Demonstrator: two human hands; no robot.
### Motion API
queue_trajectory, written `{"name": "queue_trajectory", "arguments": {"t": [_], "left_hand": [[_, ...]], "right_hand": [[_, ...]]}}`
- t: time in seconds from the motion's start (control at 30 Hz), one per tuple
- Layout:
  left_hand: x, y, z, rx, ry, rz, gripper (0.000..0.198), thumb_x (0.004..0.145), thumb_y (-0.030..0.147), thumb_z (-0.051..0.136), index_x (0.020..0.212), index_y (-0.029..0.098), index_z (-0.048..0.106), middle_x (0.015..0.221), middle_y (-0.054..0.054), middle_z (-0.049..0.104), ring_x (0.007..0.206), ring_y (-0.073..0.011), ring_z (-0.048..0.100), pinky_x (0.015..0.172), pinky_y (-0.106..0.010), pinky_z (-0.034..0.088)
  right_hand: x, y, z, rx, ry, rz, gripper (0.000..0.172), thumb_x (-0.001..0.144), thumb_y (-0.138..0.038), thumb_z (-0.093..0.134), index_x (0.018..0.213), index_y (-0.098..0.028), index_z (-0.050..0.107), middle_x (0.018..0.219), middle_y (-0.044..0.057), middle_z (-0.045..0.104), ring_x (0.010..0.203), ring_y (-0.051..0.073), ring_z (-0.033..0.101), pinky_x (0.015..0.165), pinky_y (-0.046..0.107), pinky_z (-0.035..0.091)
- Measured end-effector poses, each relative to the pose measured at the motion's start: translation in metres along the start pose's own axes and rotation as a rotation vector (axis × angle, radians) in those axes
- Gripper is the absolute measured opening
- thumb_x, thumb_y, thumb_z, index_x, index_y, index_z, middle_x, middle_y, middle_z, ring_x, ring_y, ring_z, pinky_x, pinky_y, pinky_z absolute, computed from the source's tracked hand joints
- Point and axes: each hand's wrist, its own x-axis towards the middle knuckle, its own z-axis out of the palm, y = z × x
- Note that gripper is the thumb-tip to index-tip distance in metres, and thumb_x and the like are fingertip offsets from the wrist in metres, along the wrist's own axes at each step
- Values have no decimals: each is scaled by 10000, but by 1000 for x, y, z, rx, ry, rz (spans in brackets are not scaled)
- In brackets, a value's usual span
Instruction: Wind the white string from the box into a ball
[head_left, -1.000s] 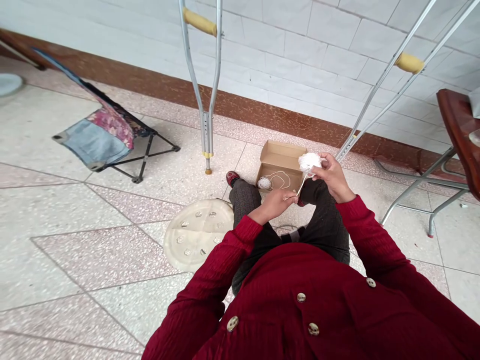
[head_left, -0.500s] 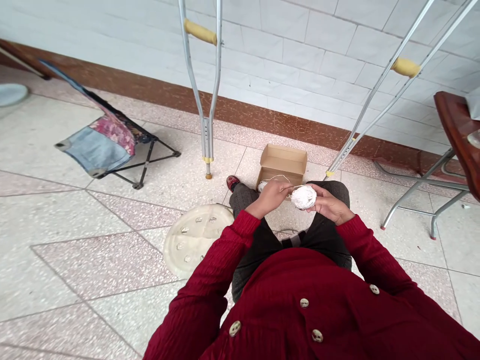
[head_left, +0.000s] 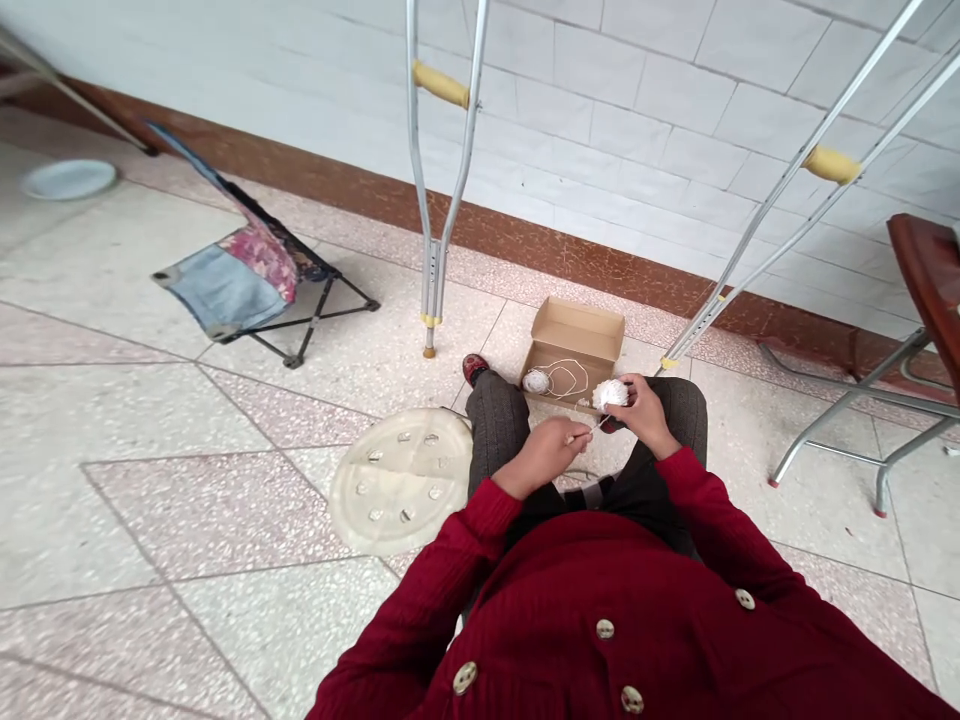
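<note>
My right hand (head_left: 643,413) grips a white ball of yarn (head_left: 610,394) from its right side, above my lap. A strand of yarn (head_left: 600,424) runs from the ball down to my left hand (head_left: 553,450), whose fingers are pinched closed on it. Just beyond my hands, an open cardboard box (head_left: 577,318) stands on the floor with its lid tipped back. Inside it lies a smaller white yarn ball (head_left: 535,381), and a loose loop of yarn curls across the box bottom beside it.
A round pale plastic cover (head_left: 352,470) with holes lies left of my leg. Two metal crutches (head_left: 433,270) (head_left: 720,295) lean at the tiled wall. A folding chair (head_left: 232,280) stands left, a brown-topped table (head_left: 930,290) right. A pale basin (head_left: 69,180) sits far left.
My left hand has moved down and away from the ball, with the strand now pulled toward me. The ball is slightly farther forward, and the view has shifted left.
</note>
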Motion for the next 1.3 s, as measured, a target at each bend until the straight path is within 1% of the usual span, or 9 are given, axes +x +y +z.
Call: {"name": "queue_trajectory", "arguments": {"t": [0.17, 0.3, 0.47, 0.6, 0.73, 0.93, 1.03, 1.2, 1.3], "left_hand": [[17, -4, -26, 136, 142, 123, 231, 935, 269, 509, 835, 200, 706, 862, -44, 714, 873, -194, 615, 1017, -375, 362], [29, -3, -29, 74, 142, 120, 258, 934, 286, 504, 790, 192, 696, 819, -34, 695, 854, -191, 602, 940, -339, 408], [29, 1, -17, -120, 125, -7, 341, 946, 346, 460, 737, 162, 657, 701, 7, 641, 691, -139, 554, 676, -231, 423], [22, 0, -20, -103, 186, -80, 339, 941, 338, 468, 693, 170, 627, 686, 22, 629, 677, -130, 559, 685, -227, 414], [25, 16, -40, -109, 199, -35, 342, 949, 351, 462, 702, 176, 621, 750, 0, 663, 750, -150, 600, 760, -247, 435], [19, 61, -69, -97, -57, 151, 370, 968, 365, 449, 688, 191, 616, 757, -13, 666, 766, -156, 614, 778, -267, 457], [11, 39, -74, 31, 15, 127, 327, 960, 359, 461, 742, 210, 654, 811, -22, 705, 835, -181, 633, 819, -295, 472], [29, -32, -79, 383, 129, -15, 235, 893, 295, 513, 991, 220, 713, 1010, -71, 747, 952, -264, 663, 947, -424, 461], [43, -33, -75, 340, 264, -29, 334, 899, 289, 490, 1167, 185, 660, 1238, -104, 667, 1161, -275, 602, 1029, -424, 435]], "right_hand": [[-35, 11, 15, 232, -294, 155, 501, 584, -231, 747, 1039, -223, 539, 799, -29, 573, 677, 145, 564, 550, 263, 526], [-51, -10, 5, 517, -415, 295, 455, 639, -222, 732, 1067, -235, 575, 867, -7, 620, 735, 147, 618, 608, 262, 555], [-50, -20, -7, 702, -328, 308, 413, 643, -207, 761, 1031, -237, 620, 919, 9, 660, 732, 142, 641, 608, 245, 557], [-43, -10, -12, 764, -170, 357, 360, 668, -242, 746, 1004, -209, 622, 849, 15, 684, 640, 120, 638, 567, 230, 545], [-39, -4, -13, 631, -280, 370, 426, 627, -186, 759, 1033, -198, 632, 764, 4, 685, 561, 111, 623, 506, 213, 527], [-25, 13, -7, 639, -121, 446, 355, 620, -181, 750, 948, -190, 615, 663, -19, 653, 502, 107, 589, 450, 207, 499], [-16, 16, -20, 853, -119, 495, 287, 679, -232, 700, 947, -183, 611, 741, 19, 689, 573, 115, 629, 510, 211, 518], [-12, -17, -55, 890, -36, 300, 368, 667, -222, 723, 1010, -198, 593, 763, 10, 700, 547, 110, 627, 496, 197, 497], [-14, -42, -65, 862, -33, 171, 446, 656, -213, 749, 1065, -202, 572, 767, 6, 696, 545, 117, 628, 484, 197, 489]]}}
